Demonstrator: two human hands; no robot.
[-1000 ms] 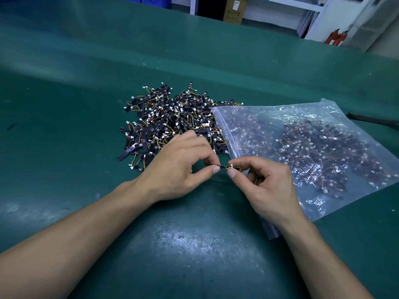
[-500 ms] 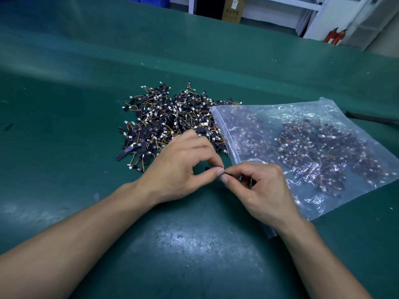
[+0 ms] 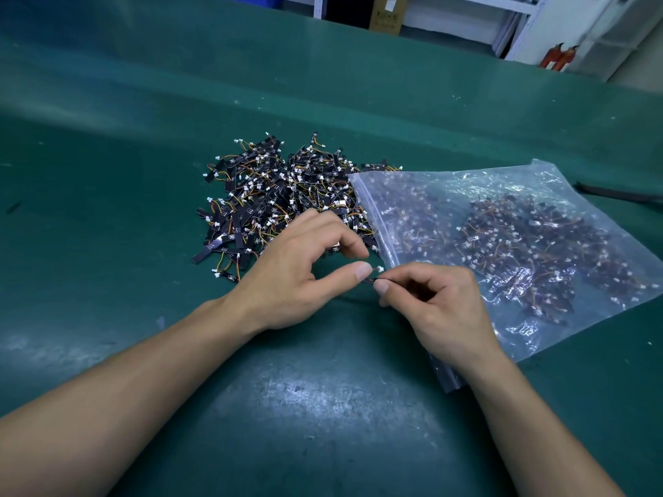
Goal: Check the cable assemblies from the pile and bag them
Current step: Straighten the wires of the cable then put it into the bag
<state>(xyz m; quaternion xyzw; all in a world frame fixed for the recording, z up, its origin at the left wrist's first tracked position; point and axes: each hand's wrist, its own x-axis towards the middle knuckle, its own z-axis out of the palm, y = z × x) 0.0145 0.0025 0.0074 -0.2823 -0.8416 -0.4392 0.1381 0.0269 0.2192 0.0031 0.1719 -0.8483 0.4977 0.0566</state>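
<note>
Mat (image 3: 107,174): green, carries everything.
Bag (image 3: 520,245): landmark, part-filled, mouth facing pile for short transfers.
Pile (image 3: 280,202): touching bag's mouth.
Left hand (image 3: 297,274): pinching cable (image 3: 373,278) by the mouth.
Right hand (image 3: 441,306): pinching its other end (stretched for checking, likely).

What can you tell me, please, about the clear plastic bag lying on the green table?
The clear plastic bag is a crinkled, glossy zip-type pouch lying flat on the green table, right of the loose pile. Many dark cable assemblies with white connectors show through it. Its mouth edge faces the pile and overlaps the pile's right side. The right hand lies over its near corner.
</note>
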